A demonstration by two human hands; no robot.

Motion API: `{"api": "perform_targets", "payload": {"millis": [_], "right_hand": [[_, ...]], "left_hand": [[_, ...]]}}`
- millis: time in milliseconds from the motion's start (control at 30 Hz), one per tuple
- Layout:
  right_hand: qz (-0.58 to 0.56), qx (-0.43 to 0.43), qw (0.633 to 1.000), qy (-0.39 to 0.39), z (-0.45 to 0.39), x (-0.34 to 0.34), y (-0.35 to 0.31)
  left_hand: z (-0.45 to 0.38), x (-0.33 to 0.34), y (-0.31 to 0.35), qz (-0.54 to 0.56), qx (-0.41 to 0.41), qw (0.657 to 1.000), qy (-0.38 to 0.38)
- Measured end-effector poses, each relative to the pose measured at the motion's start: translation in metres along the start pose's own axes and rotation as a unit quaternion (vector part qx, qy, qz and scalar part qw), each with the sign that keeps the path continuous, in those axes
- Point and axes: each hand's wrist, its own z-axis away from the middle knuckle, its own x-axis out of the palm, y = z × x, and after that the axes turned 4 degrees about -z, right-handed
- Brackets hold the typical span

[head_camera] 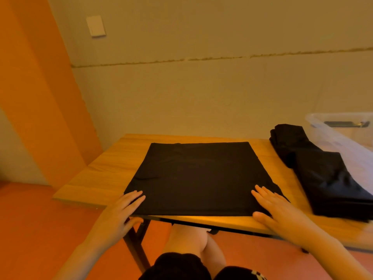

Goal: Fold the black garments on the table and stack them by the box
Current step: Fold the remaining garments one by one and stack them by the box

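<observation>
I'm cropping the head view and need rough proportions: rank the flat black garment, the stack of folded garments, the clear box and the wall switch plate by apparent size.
1. flat black garment
2. stack of folded garments
3. clear box, cut off by the frame, so unsure
4. wall switch plate

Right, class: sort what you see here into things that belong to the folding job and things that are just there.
Part of the job:
- flat black garment
- left hand and right hand resting flat on its near corners
- stacked black garments
- clear plastic box
- wooden table

Just there:
- wall switch plate
- orange floor
</observation>
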Motion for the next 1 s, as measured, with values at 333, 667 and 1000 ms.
{"api": "perform_targets", "payload": {"millis": [333,667,1000], "right_hand": [[-0.029,-0.094,0.995,0.017,0.025,-0.003,0.007],[-0.171,-0.049,0.952,0.251,0.037,-0.009,0.013],[-0.459,-0.016,0.81,0.364,-0.059,-0.202,0.008]], "left_hand": [[-0.007,-0.029,-0.012,0.221,-0.179,0.956,0.071],[-0.046,-0.061,-0.025,0.261,-0.145,0.946,0.124],[-0.146,-0.186,-0.013,0.296,-0.183,0.879,0.325]]}}
